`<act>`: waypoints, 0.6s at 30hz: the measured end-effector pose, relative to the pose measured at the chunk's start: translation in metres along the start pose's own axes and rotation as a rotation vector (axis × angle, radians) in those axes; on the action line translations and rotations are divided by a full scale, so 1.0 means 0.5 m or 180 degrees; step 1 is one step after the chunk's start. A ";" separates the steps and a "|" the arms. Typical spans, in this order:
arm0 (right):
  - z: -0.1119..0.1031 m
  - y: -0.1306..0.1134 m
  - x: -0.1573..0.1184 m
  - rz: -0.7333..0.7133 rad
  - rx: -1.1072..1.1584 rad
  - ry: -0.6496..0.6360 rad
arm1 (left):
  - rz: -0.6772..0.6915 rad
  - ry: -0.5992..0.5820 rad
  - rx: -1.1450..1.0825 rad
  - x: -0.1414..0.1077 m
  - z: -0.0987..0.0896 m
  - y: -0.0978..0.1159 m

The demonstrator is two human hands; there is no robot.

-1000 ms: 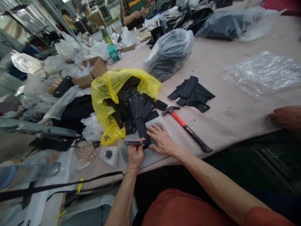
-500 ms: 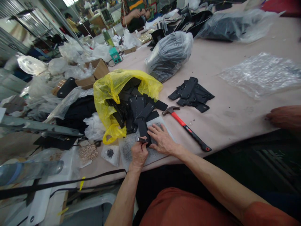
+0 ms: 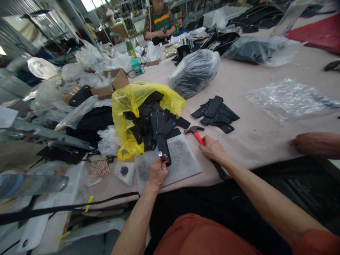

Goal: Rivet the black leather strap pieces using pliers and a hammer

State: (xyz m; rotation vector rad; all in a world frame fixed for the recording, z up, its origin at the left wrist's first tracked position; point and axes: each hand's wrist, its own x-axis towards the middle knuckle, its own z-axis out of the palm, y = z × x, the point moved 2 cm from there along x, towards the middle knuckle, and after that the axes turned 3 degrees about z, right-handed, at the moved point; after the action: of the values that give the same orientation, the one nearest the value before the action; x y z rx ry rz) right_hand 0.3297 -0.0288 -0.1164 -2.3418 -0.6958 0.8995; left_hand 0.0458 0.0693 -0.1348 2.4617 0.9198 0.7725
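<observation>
My left hand [image 3: 158,171] is closed around a short metal punch [image 3: 160,154] with a round silver end. It stands over the near end of a black strip piece [image 3: 162,142]; whether its tip touches the strip is hidden. Both are on a grey speckled board [image 3: 186,156]. To the right, my right hand [image 3: 212,148] wraps round the handle of a claw hammer [image 3: 198,137] with a red and black grip. The hammer's head points away from me, near the board's far right corner. More black strips spill from a yellow plastic bag [image 3: 124,101] beyond the board.
A pile of black strips [image 3: 216,113] lies beyond the hammer. Behind are a stuffed clear bag [image 3: 196,72] and a sheet of clear plastic [image 3: 289,99]. Another person's hand [image 3: 316,144] rests at the right table edge. A bag of small coppery parts [image 3: 98,168] lies left.
My right hand has left the strip and board, moved right, and taken hold of the hammer's handle. My left hand keeps the punch at the strip. The view has tilted up slightly.
</observation>
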 end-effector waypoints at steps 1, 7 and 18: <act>0.000 -0.007 0.003 0.0111 0.0203 -0.0178 | -0.0038 -0.0012 -0.0004 -0.001 0.000 -0.001; -0.012 -0.094 -0.048 0.0004 0.0754 -0.0592 | 0.0006 0.0087 -0.0073 -0.002 -0.006 0.008; -0.121 -0.254 -0.282 -0.3333 -0.1584 0.0769 | 0.0164 0.0290 0.0014 0.001 -0.014 0.019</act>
State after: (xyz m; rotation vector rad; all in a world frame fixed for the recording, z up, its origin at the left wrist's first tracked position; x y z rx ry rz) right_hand 0.2476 -0.0421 0.0645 -1.9248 -1.9164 -0.0390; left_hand 0.0463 0.0640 -0.1244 2.4805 0.8941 0.9078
